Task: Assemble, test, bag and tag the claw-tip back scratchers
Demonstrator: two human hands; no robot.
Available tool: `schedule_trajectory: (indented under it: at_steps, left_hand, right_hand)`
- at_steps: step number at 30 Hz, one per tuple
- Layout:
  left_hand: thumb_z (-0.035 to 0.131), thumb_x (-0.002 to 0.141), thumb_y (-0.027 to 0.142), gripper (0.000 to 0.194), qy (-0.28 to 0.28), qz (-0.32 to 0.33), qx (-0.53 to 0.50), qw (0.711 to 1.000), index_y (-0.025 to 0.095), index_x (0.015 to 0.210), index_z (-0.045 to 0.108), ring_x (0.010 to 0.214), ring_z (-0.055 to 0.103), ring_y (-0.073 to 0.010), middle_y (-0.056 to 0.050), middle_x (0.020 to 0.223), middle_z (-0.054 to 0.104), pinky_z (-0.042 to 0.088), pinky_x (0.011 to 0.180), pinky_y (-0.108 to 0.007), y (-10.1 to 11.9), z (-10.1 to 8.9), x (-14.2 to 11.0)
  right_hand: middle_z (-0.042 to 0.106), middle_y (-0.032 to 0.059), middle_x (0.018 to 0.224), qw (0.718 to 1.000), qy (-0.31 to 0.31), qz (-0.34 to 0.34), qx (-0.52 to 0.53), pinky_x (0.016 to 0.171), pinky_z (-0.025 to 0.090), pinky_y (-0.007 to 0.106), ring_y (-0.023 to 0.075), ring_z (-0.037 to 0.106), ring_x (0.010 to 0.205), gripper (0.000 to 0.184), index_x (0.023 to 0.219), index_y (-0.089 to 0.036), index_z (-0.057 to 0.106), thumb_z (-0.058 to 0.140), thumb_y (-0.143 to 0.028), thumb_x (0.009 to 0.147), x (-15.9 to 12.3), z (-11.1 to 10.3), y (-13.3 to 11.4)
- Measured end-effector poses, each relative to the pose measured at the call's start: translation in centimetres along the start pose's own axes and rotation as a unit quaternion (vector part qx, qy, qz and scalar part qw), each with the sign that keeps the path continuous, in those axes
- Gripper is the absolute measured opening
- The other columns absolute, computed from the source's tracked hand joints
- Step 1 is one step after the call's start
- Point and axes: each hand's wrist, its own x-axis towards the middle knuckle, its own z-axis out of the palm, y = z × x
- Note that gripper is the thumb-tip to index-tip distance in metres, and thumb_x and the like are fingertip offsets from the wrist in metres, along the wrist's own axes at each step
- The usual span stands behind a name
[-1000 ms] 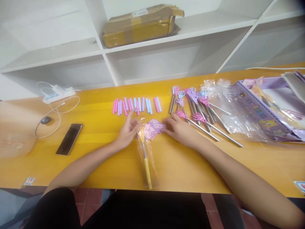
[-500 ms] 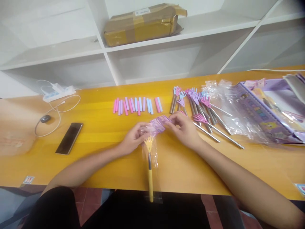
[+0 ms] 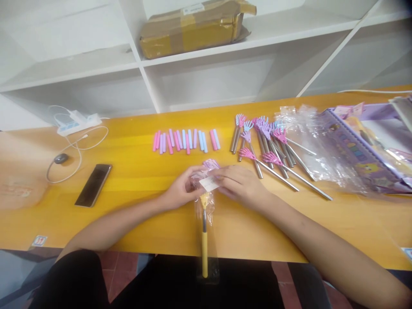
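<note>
My left hand [image 3: 180,189] pinches the top of a clear plastic bag [image 3: 210,214]. Inside that bag is a yellow back scratcher [image 3: 205,253], its claw up near my fingers and its handle hanging past the table's front edge. Between the fingers of my right hand [image 3: 241,182] is a small paper card [image 3: 209,183], white side showing, held over the bag's mouth. A pink-and-purple printed part sticks out just above; whether it is the same card I cannot tell. Right of my hands lie several back scratchers [image 3: 273,159] with pink, purple and blue claws.
Several pink, purple and blue tubes [image 3: 188,141] lie in a row behind my hands. Clear bags [image 3: 309,146] and a purple display box [image 3: 354,150] are at right. At left are a phone [image 3: 93,185], a cable and a power strip [image 3: 79,124]. A carton [image 3: 193,32] sits on the shelf.
The bagged back scratcher has shifted toward me, its handle now beyond the table edge. My right hand has brought the card over the bag's top, and its white side now shows.
</note>
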Motion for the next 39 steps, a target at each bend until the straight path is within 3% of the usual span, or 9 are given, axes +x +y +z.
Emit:
schedule_trajectory:
  at_steps: [7, 11, 14, 17, 21, 24, 27, 31, 39]
  left_hand:
    - [0.083, 0.093, 0.029, 0.075, -0.026, -0.016, 0.004, 1.0, 0.034, 0.158, 0.046, 0.129, 0.066, -0.0241, -0.012, 0.148, 0.06, 0.053, 0.11, -0.039, -0.1, 0.3, -0.2]
    - [0.08, 0.095, 0.028, 0.09, -0.048, -0.023, 0.01, 0.999, 0.04, 0.169, 0.03, 0.13, 0.068, -0.0265, -0.014, 0.151, 0.06, 0.057, 0.106, -0.039, -0.1, 0.3, -0.1]
    - [0.08, 0.095, 0.027, 0.095, -0.049, -0.014, 0.014, 0.999, 0.041, 0.169, 0.024, 0.127, 0.07, -0.0269, -0.014, 0.146, 0.062, 0.058, 0.103, -0.039, -0.6, 0.3, -0.2]
    - [0.079, 0.096, 0.026, 0.081, -0.038, 0.013, 0.018, 0.999, 0.039, 0.16, 0.03, 0.122, 0.072, -0.0236, -0.011, 0.142, 0.06, 0.058, 0.102, -0.039, -1.5, 0.3, -0.4]
    - [0.074, 0.098, 0.024, 0.049, -0.027, 0.067, 0.066, 0.995, 0.034, 0.138, 0.047, 0.121, 0.069, -0.0199, -0.008, 0.143, 0.055, 0.058, 0.101, -0.037, -1.9, 0.3, -0.6]
    - [0.075, 0.096, 0.025, 0.056, -0.023, 0.087, 0.143, 0.986, 0.033, 0.147, 0.052, 0.145, 0.054, -0.0283, -0.012, 0.155, 0.05, 0.053, 0.114, -0.043, -0.9, 0.3, -0.4]
    - [0.075, 0.096, 0.027, 0.072, -0.029, 0.04, 0.186, 0.981, 0.033, 0.161, 0.046, 0.149, 0.052, -0.0323, -0.014, 0.165, 0.045, 0.05, 0.12, -0.046, 0.1, 0.2, -0.2]
    - [0.074, 0.097, 0.028, 0.081, -0.032, 0.0, 0.151, 0.988, 0.036, 0.169, 0.037, 0.141, 0.06, -0.0311, -0.014, 0.168, 0.045, 0.051, 0.12, -0.048, 0.2, -0.1, -0.2]
    - [0.076, 0.094, 0.034, 0.065, -0.042, 0.008, -0.133, 0.99, 0.029, 0.157, 0.058, 0.146, 0.058, -0.036, -0.013, 0.16, 0.059, 0.046, 0.123, -0.057, 0.6, 0.0, 0.5]
  right_hand:
    - [0.079, 0.0105, 0.116, 0.998, 0.043, 0.019, 0.03, 0.088, 0.06, 0.042, 0.0242, 0.074, 0.104, 0.008, 0.097, -0.024, 0.065, 0.064, -0.023, 0.105, -0.1, 0.2, 0.0]
    - [0.079, 0.0093, 0.109, 0.984, 0.1, 0.113, 0.094, 0.086, 0.063, 0.042, 0.0233, 0.075, 0.099, 0.01, 0.094, -0.026, 0.063, 0.066, -0.026, 0.102, 0.0, 0.8, -0.4]
    - [0.079, 0.008, 0.104, 0.951, 0.137, 0.23, 0.157, 0.088, 0.063, 0.041, 0.0227, 0.075, 0.096, 0.018, 0.089, -0.025, 0.06, 0.07, -0.034, 0.1, 0.2, 1.1, -0.7]
    - [0.075, 0.0044, 0.09, 0.895, 0.177, 0.32, 0.256, 0.08, 0.062, 0.037, 0.0198, 0.072, 0.082, 0.028, 0.088, -0.024, 0.057, 0.074, -0.044, 0.096, 0.4, 1.4, -0.5]
    - [0.073, 0.0032, 0.087, 0.836, 0.182, 0.374, 0.357, 0.075, 0.059, 0.034, 0.0181, 0.068, 0.077, 0.038, 0.088, -0.024, 0.055, 0.079, -0.053, 0.092, 0.6, 1.7, 0.2]
    - [0.072, 0.0032, 0.086, 0.823, 0.174, 0.384, 0.38, 0.074, 0.057, 0.034, 0.0179, 0.066, 0.077, 0.041, 0.088, -0.023, 0.057, 0.081, -0.057, 0.09, 0.7, 1.9, 0.4]
    - [0.069, 0.004, 0.089, 0.831, 0.198, 0.374, 0.36, 0.075, 0.057, 0.034, 0.0185, 0.065, 0.082, 0.04, 0.088, -0.023, 0.061, 0.078, -0.058, 0.093, 0.8, 1.8, 0.3]
    - [0.065, 0.0063, 0.096, 0.873, 0.236, 0.335, 0.263, 0.074, 0.056, 0.033, 0.0203, 0.063, 0.092, 0.035, 0.087, -0.023, 0.067, 0.071, -0.056, 0.099, 0.9, 1.3, -0.1]
    - [0.072, 0.0059, 0.096, 0.929, 0.175, 0.262, 0.192, 0.075, 0.059, 0.034, 0.0186, 0.069, 0.084, 0.021, 0.107, -0.023, 0.073, 0.064, -0.041, 0.106, 0.4, 1.5, 0.0]
